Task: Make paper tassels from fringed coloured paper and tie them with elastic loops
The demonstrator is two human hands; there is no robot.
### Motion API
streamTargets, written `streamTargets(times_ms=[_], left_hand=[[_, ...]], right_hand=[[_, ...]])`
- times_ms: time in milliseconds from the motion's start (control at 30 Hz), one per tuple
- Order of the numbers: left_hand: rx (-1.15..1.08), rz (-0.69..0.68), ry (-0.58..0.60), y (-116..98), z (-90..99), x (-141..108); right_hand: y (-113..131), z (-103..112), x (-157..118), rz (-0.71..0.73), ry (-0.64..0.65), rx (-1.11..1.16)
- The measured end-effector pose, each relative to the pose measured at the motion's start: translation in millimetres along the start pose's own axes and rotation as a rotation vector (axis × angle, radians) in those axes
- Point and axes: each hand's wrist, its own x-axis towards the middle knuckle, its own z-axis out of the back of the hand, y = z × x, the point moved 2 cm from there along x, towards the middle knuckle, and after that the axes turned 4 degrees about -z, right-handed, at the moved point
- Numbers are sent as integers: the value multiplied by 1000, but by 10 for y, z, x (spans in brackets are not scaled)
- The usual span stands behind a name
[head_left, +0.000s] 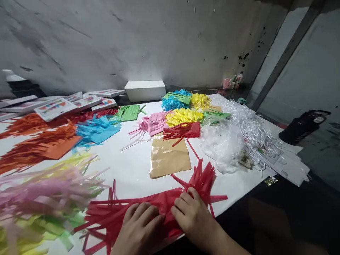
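Observation:
A sheet of red tissue paper (162, 200), cut into fringe at both ends, lies at the near edge of the white table surface. My left hand (140, 223) has its fingers curled down on the sheet's middle, left of centre. My right hand (192, 212) bends its fingers over the red paper near its right fringe. Both thumbs are partly hidden. Just beyond the sheet lies a flat brown paper piece (170, 156) with shiny tape along its left side. A folded red fringed bundle (183, 130) rests at its far edge.
Pink, yellow and green fringes (47, 194) are heaped at left, with orange (61, 145) and blue (102, 131) bundles behind. White string (247, 124) and a plastic bag (223, 141) lie at right, near a black bottle (302, 125). A white box (145, 91) stands by the wall.

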Motion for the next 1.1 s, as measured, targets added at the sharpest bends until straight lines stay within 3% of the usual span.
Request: streamTargets(times_ms=[233,333,467,600,733,867,933,1033,1100], left_hand=[[-87,206,-103,-114,-120,-162],[-15,322,13,-85,-137,-110],[36,516,288,-35,-92,62],[18,620,355,-16,-80,200],[-8,611,336,0,-115,235],[-42,601,303,20,-111,194],[-57,558,210,18,-89,150],[-73,370,-15,-20,-53,74],[-92,252,-103,-55,-46,32]], right_hand=[[8,112,-136,-16,-38,151],[56,108,-88,-90,-83,134],[81,39,-24,-248,-109,38],[85,8,2,-399,-143,-26],[168,-15,20,-243,-209,24],[197,-83,30,-142,-169,81],[177,-86,31,-145,-166,110],[152,-52,32,-187,-189,216],[160,-41,33,-209,-177,276]])
